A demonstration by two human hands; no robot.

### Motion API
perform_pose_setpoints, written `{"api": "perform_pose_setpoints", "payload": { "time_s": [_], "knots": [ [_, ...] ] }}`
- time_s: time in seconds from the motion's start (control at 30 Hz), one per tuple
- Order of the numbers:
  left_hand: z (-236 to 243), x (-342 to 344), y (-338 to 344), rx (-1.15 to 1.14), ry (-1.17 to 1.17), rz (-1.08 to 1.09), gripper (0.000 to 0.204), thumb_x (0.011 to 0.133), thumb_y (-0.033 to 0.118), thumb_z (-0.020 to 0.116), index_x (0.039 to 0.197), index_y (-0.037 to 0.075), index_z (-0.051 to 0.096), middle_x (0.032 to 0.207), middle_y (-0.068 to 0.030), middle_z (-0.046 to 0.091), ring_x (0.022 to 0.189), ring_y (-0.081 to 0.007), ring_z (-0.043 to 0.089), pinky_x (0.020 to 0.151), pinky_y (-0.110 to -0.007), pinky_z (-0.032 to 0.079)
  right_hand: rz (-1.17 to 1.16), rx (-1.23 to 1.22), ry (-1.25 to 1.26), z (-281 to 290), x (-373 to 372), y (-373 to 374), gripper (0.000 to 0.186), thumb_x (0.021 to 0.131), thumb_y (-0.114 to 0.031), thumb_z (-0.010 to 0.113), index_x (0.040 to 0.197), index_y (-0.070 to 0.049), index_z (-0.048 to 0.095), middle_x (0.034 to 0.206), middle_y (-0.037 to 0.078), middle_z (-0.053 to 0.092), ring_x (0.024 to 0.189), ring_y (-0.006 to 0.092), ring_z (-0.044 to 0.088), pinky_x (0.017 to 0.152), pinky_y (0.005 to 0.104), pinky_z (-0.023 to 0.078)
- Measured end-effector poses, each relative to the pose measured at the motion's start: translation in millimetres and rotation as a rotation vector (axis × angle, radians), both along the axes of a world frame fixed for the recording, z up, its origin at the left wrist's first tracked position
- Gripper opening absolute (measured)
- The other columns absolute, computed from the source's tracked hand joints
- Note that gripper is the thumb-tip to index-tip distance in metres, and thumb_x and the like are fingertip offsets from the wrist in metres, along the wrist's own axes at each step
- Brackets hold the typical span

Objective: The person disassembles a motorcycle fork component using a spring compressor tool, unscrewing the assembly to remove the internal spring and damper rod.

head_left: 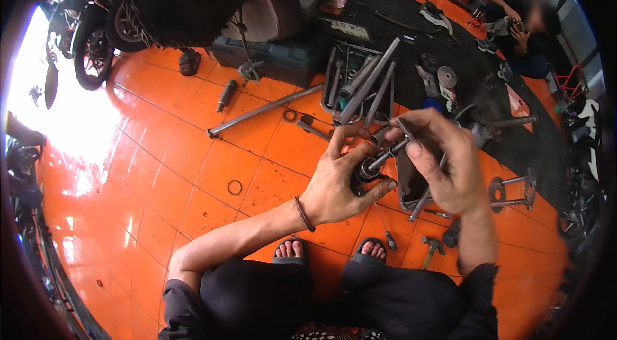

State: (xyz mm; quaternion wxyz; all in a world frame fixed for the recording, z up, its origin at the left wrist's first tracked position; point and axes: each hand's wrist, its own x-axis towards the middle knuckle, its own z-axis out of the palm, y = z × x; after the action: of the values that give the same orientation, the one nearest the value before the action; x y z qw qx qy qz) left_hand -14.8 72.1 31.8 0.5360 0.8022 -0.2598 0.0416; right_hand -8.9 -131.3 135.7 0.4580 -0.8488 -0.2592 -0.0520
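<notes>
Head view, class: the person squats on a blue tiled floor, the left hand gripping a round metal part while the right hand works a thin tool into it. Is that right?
Not quite: the floor is orange, not blue, as the head view shows. The rest stands: the left hand grips a round metal part while the right hand works a thin tool into it.

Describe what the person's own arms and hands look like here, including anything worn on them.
Both forearms are bare, with no gloves or long sleeves. The left hand has a thin dark cord bracelet around the wrist. The right hand wears nothing visible; its fingers look smudged with dark grime. Dark fabric, likely a short sleeve, shows on the right upper arm.
</notes>
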Motion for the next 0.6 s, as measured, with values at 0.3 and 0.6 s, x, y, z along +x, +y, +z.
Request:
{"api": "perform_pose_setpoints", "payload": {
  "time_s": [0.3, 0.6],
  "knots": [
    [0.9, -24.1, -7.7, 0.050, -0.354, -0.208, 0.045, 0.077, 0.028, 0.086, 0.106, 0.000, 0.065, 0.101, -0.0140, 0.062, 0.096, -0.0291, 0.064, 0.070, -0.042, 0.058, 0.346, -0.995, 0.739, 126.3, -7.9, 28.4, 0.024, 0.092, -0.014, 0.069, 0.096, 0.007, 0.060, 0.075, 0.021, 0.068, 0.076, 0.0391, 0.071, 0.067, 0.0442, 0.056],
    [-18.2, -28.3, -13.0, -0.058, -0.435, -0.257, 0.044, 0.075, 0.026, 0.083, 0.104, 0.000, 0.064, 0.089, -0.0108, 0.061, 0.082, -0.0300, 0.062, 0.067, -0.040, 0.055, 0.403, -1.148, 0.438, 125.3, -28.6, 36.5, 0.022, 0.082, -0.009, 0.074, 0.090, 0.007, 0.061, 0.070, 0.019, 0.065, 0.070, 0.0420, 0.069, 0.064, 0.0459, 0.057]
  ]
}}
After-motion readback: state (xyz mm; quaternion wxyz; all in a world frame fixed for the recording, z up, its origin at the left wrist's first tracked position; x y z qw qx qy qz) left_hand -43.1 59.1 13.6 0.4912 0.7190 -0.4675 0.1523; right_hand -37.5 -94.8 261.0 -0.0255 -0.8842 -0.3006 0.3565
